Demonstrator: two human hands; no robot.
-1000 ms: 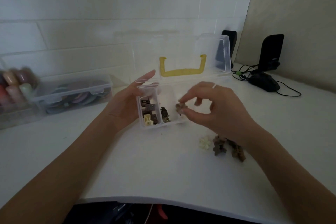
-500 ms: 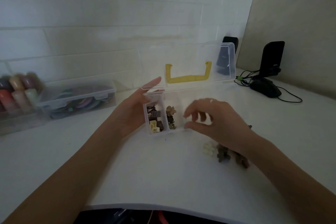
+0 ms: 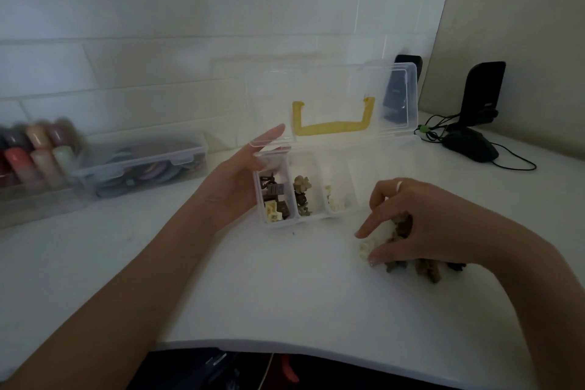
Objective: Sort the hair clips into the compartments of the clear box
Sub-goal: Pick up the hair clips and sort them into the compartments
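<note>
Since the earlier frame, right hand (image 3: 421, 225) had left the box (image 3: 316, 217) and dropped onto the loose clips (image 3: 427, 269) at 4 o'clock of it — fingers curled over the pile, touching a cream clip (image 3: 366, 246); any pinch could not be confirmed. Left hand (image 3: 234, 187) steadied the box's 9 o'clock end, fingers straight. Three left compartments held clips. Judged light, stiff, snag-prone — best taken singly across the body.

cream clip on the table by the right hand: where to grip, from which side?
Probably a pinch across the cream clip's small lumpy body, coming from above and its open left side: the right hand and the brown clips crowd its right. Its finer shape is too blurred to tell.
</note>
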